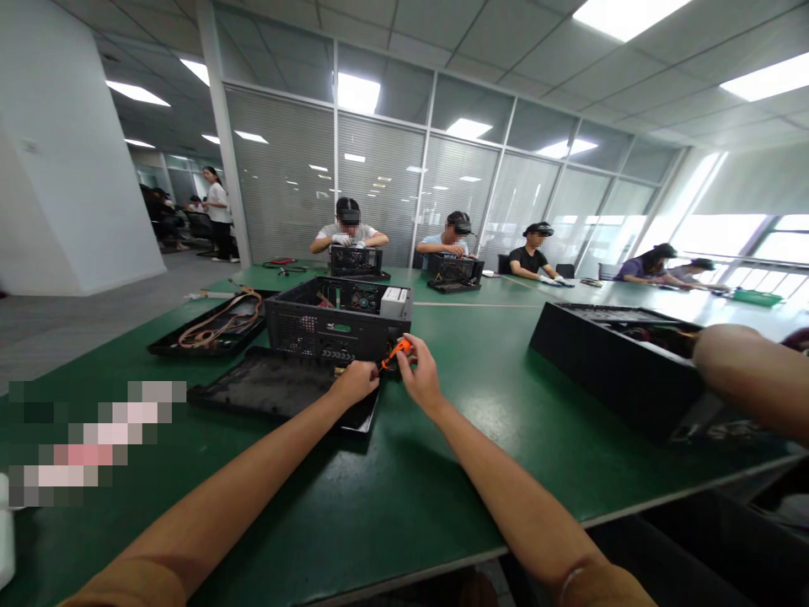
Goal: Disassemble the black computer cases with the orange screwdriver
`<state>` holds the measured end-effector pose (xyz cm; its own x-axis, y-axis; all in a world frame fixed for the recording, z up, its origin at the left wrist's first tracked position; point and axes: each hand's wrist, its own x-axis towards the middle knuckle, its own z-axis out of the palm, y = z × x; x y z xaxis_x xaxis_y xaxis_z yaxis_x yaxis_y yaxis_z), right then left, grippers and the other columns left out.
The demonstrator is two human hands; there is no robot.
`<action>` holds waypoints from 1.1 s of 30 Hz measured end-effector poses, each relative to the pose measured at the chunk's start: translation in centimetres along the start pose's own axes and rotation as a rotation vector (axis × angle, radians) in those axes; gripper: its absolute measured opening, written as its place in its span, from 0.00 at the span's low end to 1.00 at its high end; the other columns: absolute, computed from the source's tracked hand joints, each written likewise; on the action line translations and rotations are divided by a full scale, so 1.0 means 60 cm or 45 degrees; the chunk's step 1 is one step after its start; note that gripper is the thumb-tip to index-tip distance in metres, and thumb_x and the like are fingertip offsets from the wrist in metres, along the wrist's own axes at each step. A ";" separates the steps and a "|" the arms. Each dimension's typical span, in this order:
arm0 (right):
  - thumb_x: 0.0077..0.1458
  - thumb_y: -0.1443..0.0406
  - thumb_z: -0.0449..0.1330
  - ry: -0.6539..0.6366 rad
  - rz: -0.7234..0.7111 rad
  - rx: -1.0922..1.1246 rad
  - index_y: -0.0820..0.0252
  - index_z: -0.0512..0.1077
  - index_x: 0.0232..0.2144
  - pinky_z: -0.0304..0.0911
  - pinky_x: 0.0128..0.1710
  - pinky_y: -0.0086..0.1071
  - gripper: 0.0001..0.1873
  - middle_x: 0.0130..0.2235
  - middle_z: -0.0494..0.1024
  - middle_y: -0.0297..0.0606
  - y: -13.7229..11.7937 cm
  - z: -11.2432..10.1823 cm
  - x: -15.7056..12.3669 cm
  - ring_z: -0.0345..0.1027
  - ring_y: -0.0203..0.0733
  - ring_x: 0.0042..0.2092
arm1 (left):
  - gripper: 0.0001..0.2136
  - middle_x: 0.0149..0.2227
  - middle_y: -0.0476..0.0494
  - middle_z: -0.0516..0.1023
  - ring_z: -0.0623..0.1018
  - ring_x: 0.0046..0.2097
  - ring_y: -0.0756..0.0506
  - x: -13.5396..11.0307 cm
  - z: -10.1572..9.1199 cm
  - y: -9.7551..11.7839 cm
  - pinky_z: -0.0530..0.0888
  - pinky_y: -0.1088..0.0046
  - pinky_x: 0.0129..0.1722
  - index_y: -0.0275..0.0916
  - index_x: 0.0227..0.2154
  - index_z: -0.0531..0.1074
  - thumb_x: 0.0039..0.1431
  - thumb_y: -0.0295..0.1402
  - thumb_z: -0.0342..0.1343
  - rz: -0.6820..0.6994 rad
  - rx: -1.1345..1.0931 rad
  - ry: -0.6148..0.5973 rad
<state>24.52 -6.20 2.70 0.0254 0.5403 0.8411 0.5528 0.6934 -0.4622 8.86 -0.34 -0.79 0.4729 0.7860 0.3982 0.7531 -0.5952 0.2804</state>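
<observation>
Well, nearest, the green table's (496, 354) edge passes under the right forearm. The right hand (418, 371) has its fingers clamped round one orange screwdriver (402, 346); the left hand (358, 381) is curled beside the shaft, gripping what, I can't tell. Beneath it lies one black panel (265, 384). Rightward of the right hand there's open room up to a second case (607, 371). Just beyond both hands sits one open computer case (363, 333), with one cover (169, 341) off leftward. Farther past the hands, two people (332, 229) work at two more cases (357, 260).
</observation>
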 end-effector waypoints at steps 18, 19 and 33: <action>0.53 0.63 0.53 -0.082 -0.049 -0.018 0.56 0.62 0.50 0.65 0.39 0.32 0.20 0.43 0.65 0.42 0.001 -0.002 0.003 0.63 0.39 0.42 | 0.06 0.25 0.46 0.74 0.72 0.28 0.50 -0.001 -0.008 0.009 0.65 0.78 0.30 0.36 0.27 0.73 0.47 0.27 0.51 -0.020 -0.035 -0.023; 0.54 0.63 0.52 -0.077 -0.042 -0.007 0.57 0.60 0.51 0.65 0.38 0.31 0.20 0.44 0.66 0.42 0.002 -0.002 0.003 0.63 0.39 0.42 | 0.06 0.25 0.46 0.74 0.72 0.28 0.50 -0.001 -0.009 0.010 0.65 0.78 0.30 0.36 0.27 0.73 0.47 0.27 0.51 -0.023 -0.039 -0.020; 0.54 0.65 0.50 -0.050 -0.034 -0.086 0.59 0.62 0.48 0.63 0.40 0.31 0.18 0.45 0.65 0.42 -0.011 -0.006 0.003 0.64 0.35 0.35 | 0.04 0.24 0.47 0.73 0.71 0.27 0.51 -0.004 -0.012 0.014 0.65 0.79 0.29 0.36 0.26 0.72 0.48 0.28 0.52 -0.052 -0.034 -0.021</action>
<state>24.49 -6.73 3.27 -0.0220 0.5414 0.8404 0.6077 0.6747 -0.4188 9.09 -1.14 -0.02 0.4494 0.8122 0.3719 0.7595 -0.5666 0.3196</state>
